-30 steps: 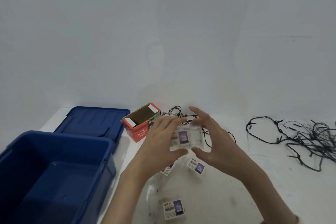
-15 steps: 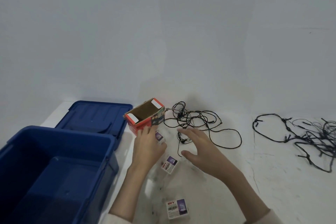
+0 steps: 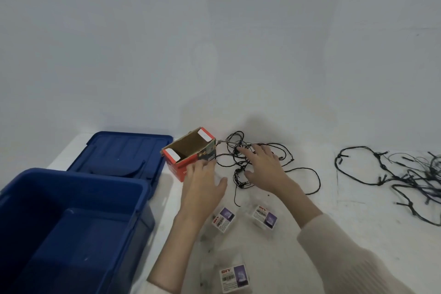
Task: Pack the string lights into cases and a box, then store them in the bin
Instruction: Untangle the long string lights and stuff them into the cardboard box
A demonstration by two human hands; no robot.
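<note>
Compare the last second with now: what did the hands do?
Both hands let go of the clear case they held up; where it landed is unclear. The right hand reached forward onto the near string lights; the left hand moved to the red box. Blue bin, lid and far string lights stayed put.

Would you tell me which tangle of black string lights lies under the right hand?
The thin black tangle beside the open red cardboard box; the other tangle lies untouched far right.

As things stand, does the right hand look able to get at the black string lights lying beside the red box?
Probably yes: the right hand is spread open directly over the string lights, fingertips among the loops, with nothing covering them.
</note>
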